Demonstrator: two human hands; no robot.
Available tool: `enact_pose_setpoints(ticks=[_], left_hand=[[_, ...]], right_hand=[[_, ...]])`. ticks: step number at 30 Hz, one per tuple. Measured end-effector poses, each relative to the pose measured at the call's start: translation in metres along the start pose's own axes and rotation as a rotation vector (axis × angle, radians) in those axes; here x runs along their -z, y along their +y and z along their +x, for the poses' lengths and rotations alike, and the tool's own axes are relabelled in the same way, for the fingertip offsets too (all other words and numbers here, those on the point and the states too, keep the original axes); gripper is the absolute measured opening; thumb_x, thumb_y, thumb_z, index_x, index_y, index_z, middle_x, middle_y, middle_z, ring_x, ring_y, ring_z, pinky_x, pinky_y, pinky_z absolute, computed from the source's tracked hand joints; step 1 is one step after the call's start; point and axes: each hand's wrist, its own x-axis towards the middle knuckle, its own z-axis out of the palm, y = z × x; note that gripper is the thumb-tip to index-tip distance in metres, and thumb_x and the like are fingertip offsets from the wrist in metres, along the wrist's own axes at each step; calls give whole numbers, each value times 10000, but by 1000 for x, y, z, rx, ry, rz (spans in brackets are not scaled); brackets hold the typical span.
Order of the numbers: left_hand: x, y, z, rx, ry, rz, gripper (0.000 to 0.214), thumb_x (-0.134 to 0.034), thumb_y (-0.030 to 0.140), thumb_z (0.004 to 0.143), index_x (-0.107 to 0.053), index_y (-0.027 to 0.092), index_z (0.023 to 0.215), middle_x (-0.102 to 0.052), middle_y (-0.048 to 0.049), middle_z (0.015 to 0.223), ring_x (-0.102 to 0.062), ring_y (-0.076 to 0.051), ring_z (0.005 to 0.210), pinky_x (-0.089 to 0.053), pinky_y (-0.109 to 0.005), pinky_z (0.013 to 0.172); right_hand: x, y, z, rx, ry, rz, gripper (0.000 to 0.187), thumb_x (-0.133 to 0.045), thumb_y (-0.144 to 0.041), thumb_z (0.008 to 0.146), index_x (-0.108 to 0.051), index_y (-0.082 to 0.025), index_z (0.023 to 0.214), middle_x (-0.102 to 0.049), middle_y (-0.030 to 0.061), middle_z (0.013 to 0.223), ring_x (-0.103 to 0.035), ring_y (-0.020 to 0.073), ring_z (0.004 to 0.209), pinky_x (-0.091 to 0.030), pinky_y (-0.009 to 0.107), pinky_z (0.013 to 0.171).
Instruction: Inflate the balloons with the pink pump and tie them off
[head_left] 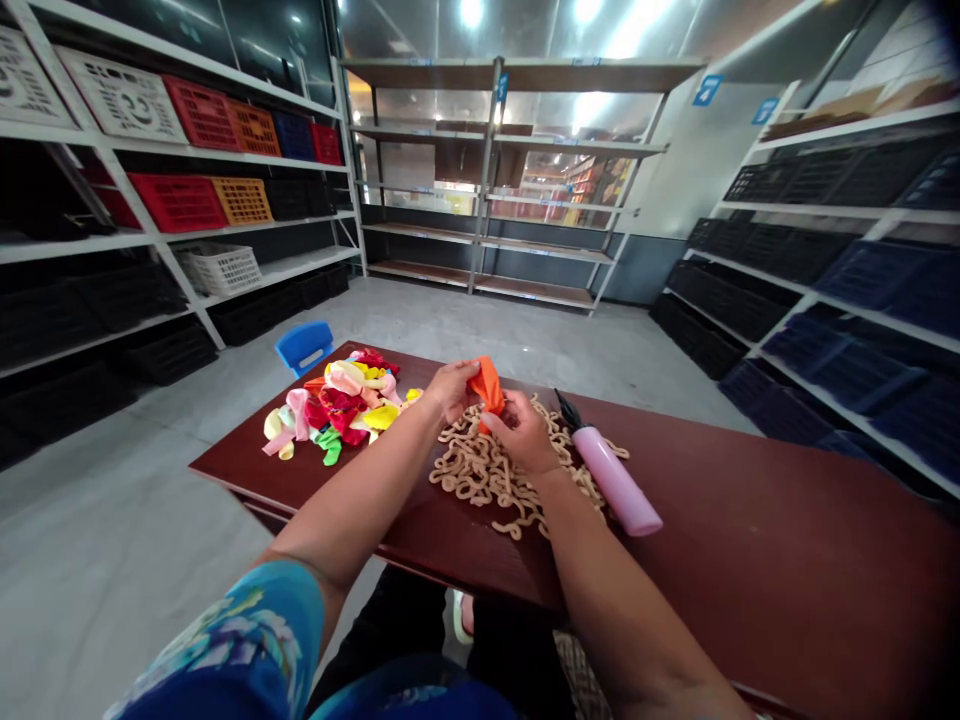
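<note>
An uninflated orange balloon (489,384) is stretched between my two hands, above the table. My left hand (452,390) pinches its upper left side, and my right hand (523,432) grips its lower end. Beneath the hands spreads a tangled heap of tan, curly cord-like pieces (469,478). A pile of limp balloons (349,405) in red, yellow, pink, white and green lies to the left of my left hand. Right of my right hand, a pink hand pump (616,480) with a black nozzle rests on its side, touching the tan pieces.
The dark red-brown table (750,530) extends far to the right. A blue chair (304,347) stands behind its left corner. Shelves with red, orange, white and black crates (187,203) line the left, dark crates (885,280) the right. A metal rack (480,200) stands at the back.
</note>
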Motion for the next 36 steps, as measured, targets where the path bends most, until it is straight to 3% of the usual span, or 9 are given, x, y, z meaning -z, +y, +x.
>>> enact_pose_setpoints(ticks=[4, 8, 12, 15, 17, 21, 27, 32, 36], left_hand=[[-6, -18, 6, 84, 75, -32, 147, -536, 271, 811, -542, 125, 800, -593, -45, 698, -575, -120, 618, -483, -259, 636], [3, -33, 6, 223, 54, -154, 290, -455, 404, 848, -509, 122, 804, -578, -78, 697, -592, -150, 613, -493, -281, 601], [10, -46, 6, 115, 44, -209, 228, -529, 356, 820, -509, 129, 837, -605, -97, 792, -625, -170, 681, -501, -302, 656], [8, -52, 5, 6, 24, -159, 232, -549, 339, 815, -553, 108, 798, -615, -105, 808, -623, -157, 698, -490, -289, 694], [5, -54, 2, 53, -85, -137, 323, -532, 403, 817, -585, 87, 770, -622, -120, 793, -618, -162, 703, -484, -294, 708], [0, -54, -7, 182, -314, -221, 426, -553, 520, 763, -614, 99, 781, -640, -115, 761, -621, -193, 752, -472, -309, 726], [9, -47, -2, 178, -244, -383, 340, -552, 447, 792, -599, 114, 742, -653, -105, 753, -624, -191, 759, -474, -305, 689], [28, -38, 13, 45, -11, -532, 113, -558, 237, 811, -545, 156, 734, -630, -17, 713, -606, -120, 670, -461, -255, 634], [39, -36, 19, -14, -23, -659, 56, -592, 193, 775, -539, 179, 789, -503, 44, 561, -543, -87, 545, -438, -220, 560]], right_hand=[[-4, 7, 6, -202, 37, 307, 290, -580, -430, 723, -579, -183, 876, -658, 5, 727, -588, 141, 640, -471, 264, 581], [-2, 7, 12, -350, 141, 593, 337, -597, -422, 710, -565, -181, 944, -619, -25, 622, -519, 108, 478, -378, 210, 411], [3, 8, 15, -327, 254, 628, 327, -560, -403, 739, -533, -186, 983, -635, -3, 756, -463, 71, 439, -330, 197, 378], [6, 8, 17, -230, 301, 378, 378, -476, -369, 796, -459, -220, 1143, -627, 23, 926, -512, 82, 517, -399, 222, 448], [8, 4, 17, -91, 281, 62, 404, -434, -316, 816, -438, -219, 1207, -611, 56, 1019, -572, 124, 686, -465, 273, 596], [7, -16, 12, 190, -1, -525, 363, -409, -214, 808, -532, -176, 1148, -604, 103, 1047, -543, 208, 941, -422, 360, 830], [16, -35, 12, 289, -232, -600, 459, -480, -267, 794, -471, -173, 1243, -578, 83, 1147, -530, 185, 999, -409, 322, 890], [77, -24, 5, -39, -148, -735, 439, -445, -378, 826, -494, -207, 1228, -591, 77, 1124, -557, 193, 979, -427, 332, 851], [126, -8, -30, -432, -203, -1025, 549, -459, -554, 777, -532, -202, 1192, -551, 136, 1180, -527, 290, 1052, -400, 408, 855]])
